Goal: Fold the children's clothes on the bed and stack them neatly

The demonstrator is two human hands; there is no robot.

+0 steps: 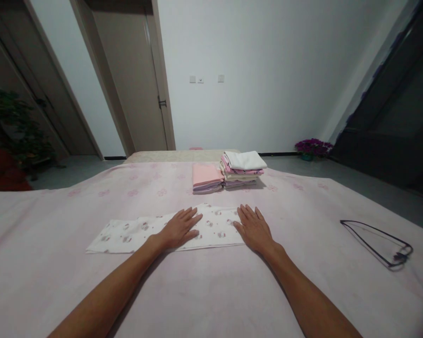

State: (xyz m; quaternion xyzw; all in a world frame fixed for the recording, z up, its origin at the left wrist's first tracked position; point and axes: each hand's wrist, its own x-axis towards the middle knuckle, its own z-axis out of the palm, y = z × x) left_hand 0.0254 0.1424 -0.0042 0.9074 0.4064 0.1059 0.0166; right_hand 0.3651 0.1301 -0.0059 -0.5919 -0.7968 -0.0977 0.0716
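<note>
A white cloth garment with a small brown-pink print (216, 226) lies flat in a long folded strip across the pink sheet (211, 291). My left hand (179, 228) rests palm down on the middle of it, fingers stretched out. On the strip's right end lies my right hand (255, 228), also palm down with its fingers apart. Neither hand grips anything. The narrower end of the strip reaches out to the left, past my left forearm. What kind of garment it is, I cannot tell.
Beyond the garment stand a low pile with pink cloth on top (207, 174) and a taller stack of folded clothes topped in white (246, 160). A black looped cord or wire frame (377, 241) lies at the right. Purple flowers (313, 147) stand on the floor behind.
</note>
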